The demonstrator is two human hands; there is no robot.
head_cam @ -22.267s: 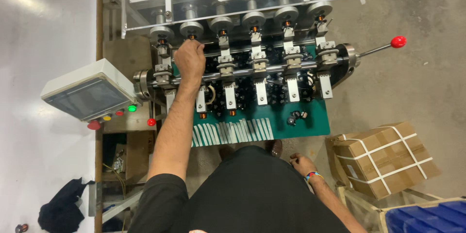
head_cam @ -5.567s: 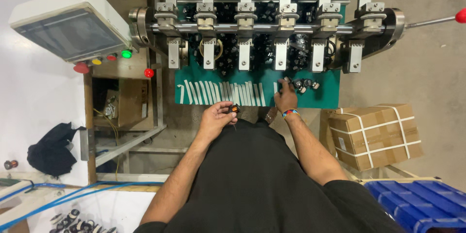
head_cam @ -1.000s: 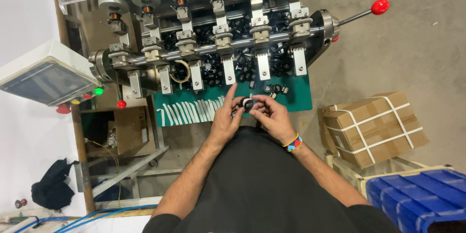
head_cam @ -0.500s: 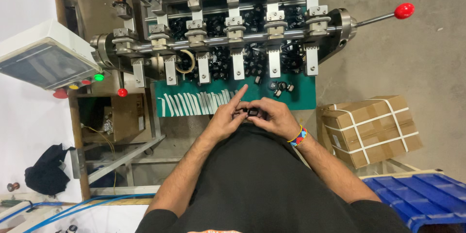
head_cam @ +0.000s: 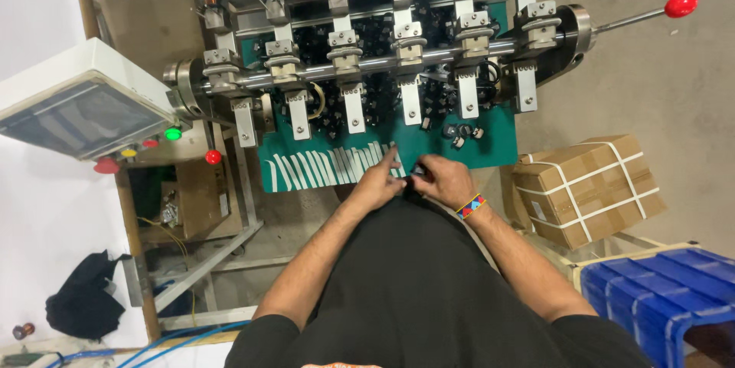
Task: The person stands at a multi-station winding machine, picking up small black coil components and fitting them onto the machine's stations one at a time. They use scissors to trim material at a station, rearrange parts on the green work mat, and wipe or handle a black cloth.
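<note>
We bring our left hand [head_cam: 377, 181] and right hand [head_cam: 444, 182] together at the near edge of the green desk [head_cam: 490, 146], both pinching a small black part [head_cam: 416, 174] between fingertips. White strips [head_cam: 321, 167] lie just left. More black parts [head_cam: 459, 132] sit near, below the winding machine's clamps [head_cam: 409, 69].

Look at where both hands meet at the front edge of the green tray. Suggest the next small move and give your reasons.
Probably lift the small black part up to an open station on the machine. The left hand and right hand pinch it together over the green tray, well short of the row of holders above, where other black parts already sit.
</note>
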